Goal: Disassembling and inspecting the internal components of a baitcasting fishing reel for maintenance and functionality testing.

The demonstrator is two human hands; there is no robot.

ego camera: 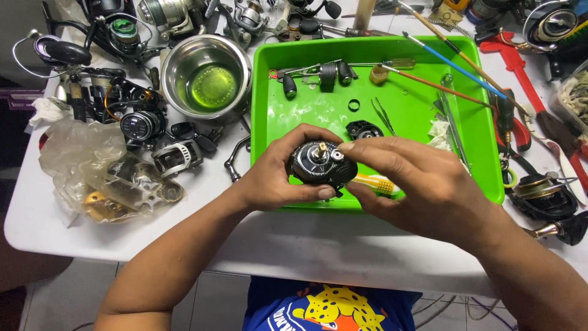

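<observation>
A black reel (323, 164) is clasped in the left hand (278, 178) over the green tray (306, 119). Its brass shaft is pinched by the right hand (416, 184). Parts lie stripped in the tray; reassembly is judged unfinished.

A steel bowl (207, 76) holding green liquid is sitting beside a green tray (269, 122), while a crumpled plastic bag (86, 159) is lying among dismantled reels (144, 125) on the white table (306, 245).

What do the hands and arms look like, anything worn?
Both hands, left hand and right hand, are bare: no gloves, rings or watch visible. Forearms are bare, no sleeves in view. A blue shirt with a yellow spotted print shows at the bottom edge.
</observation>
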